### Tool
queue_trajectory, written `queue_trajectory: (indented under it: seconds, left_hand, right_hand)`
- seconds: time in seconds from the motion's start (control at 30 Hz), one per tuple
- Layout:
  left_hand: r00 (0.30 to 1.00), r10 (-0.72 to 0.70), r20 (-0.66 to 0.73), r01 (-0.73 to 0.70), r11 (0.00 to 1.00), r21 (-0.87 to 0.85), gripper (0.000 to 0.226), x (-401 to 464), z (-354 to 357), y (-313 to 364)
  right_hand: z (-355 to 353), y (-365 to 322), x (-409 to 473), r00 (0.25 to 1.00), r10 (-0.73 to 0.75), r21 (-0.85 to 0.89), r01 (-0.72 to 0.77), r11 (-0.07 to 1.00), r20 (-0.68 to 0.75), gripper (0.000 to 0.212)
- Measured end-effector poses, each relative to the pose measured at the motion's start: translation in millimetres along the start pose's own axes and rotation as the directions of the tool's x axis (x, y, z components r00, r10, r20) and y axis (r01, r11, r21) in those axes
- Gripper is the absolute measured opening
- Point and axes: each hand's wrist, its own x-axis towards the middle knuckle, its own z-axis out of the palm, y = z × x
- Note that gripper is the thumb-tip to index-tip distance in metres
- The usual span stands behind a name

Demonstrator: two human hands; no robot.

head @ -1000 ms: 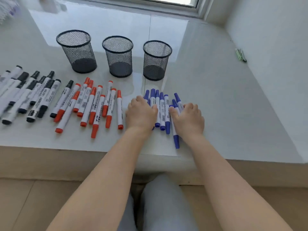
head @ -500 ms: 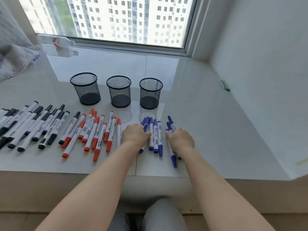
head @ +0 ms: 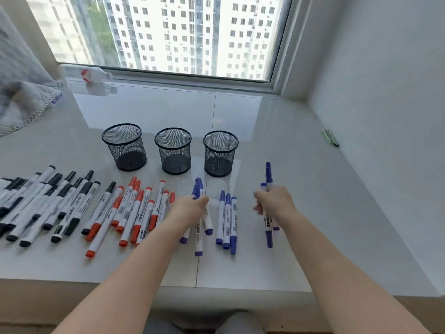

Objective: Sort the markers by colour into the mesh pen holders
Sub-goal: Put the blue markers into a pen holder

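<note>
3 holders (head: pixel 220 154): ahead-left of right hand (head: pixel 277 201), nearest it
hands: both, left (head: pixel 190 206) too, clutching blue markers (head: pixel 268 179), upright-ish

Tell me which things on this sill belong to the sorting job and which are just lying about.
Job:
blue markers, some held in the left hand and right hand
red markers
black markers
three mesh holders

Lying about:
green pens by the wall
plastic bottle at the window
cloth on the left

One blue marker (head: pixel 199 233) reads "BOARD MARKER"; other marker labels are illegible.
</note>
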Motion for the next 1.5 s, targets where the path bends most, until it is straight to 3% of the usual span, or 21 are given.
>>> queue_trajectory:
  seconds: [0.13,0.23,0.33,0.4,0.53,0.7,0.8,0.93,1.03,1.17,1.33,1.5]
  left_hand:
    - [0.998,-0.059,0.034,0.063,0.989,-0.135,0.041,5,-10,5]
    - [0.998,-0.060,0.032,0.065,0.969,-0.238,0.038,11,-19,12]
    - [0.999,0.030,0.018,-0.019,0.910,-0.414,0.027,19,-24,17]
    - [0.991,0.121,-0.051,-0.132,0.902,-0.410,0.017,23,-26,18]
    - [0.934,0.315,-0.171,-0.356,0.868,-0.347,0.011,26,-26,16]
    - [0.895,0.326,-0.305,-0.427,0.823,-0.375,0.018,29,-30,19]
    - [0.883,0.314,-0.348,-0.445,0.795,-0.413,0.019,27,-32,25]
    - [0.869,0.280,-0.408,-0.490,0.607,-0.626,0.013,21,-45,50]
    - [0.842,0.228,-0.490,-0.537,0.445,-0.716,0.008,22,-60,82]
    - [0.782,0.265,-0.565,-0.623,0.376,-0.686,0.011,25,-65,118]
    - [0.810,0.295,-0.507,-0.586,0.439,-0.682,0.014,36,-38,118]
    - [0.853,0.268,-0.448,-0.517,0.544,-0.661,0.014,50,-13,94]
  right_hand:
    - [-4,-55,27,0.989,-0.115,0.341,0.141,0.929,-0.095,0.021]
    - [1,-103,51,0.970,-0.172,0.577,0.242,0.780,-0.174,0.021]
    - [13,-136,71,0.935,-0.204,0.686,0.353,0.637,-0.291,0.019]
    - [23,-144,83,0.910,-0.204,0.682,0.407,0.608,-0.361,0.021]
    - [41,-130,104,0.918,-0.184,0.588,0.369,0.720,-0.350,0.016]
    - [57,-94,110,0.947,-0.248,0.381,0.309,0.871,-0.202,0.030]
    - [53,-84,103,0.938,-0.296,0.284,0.337,0.898,-0.178,0.028]
    - [45,-75,88,0.927,-0.330,0.254,0.367,0.895,-0.176,0.018]
    - [41,-69,77,0.939,-0.297,0.332,0.341,0.880,-0.176,0.020]
    - [39,-61,64,0.940,-0.286,0.412,0.338,0.846,-0.185,0.020]
    - [35,-55,51,0.943,-0.296,0.388,0.332,0.860,-0.151,0.014]
    - [34,-57,47,0.957,-0.271,0.474,0.286,0.833,-0.101,0.008]
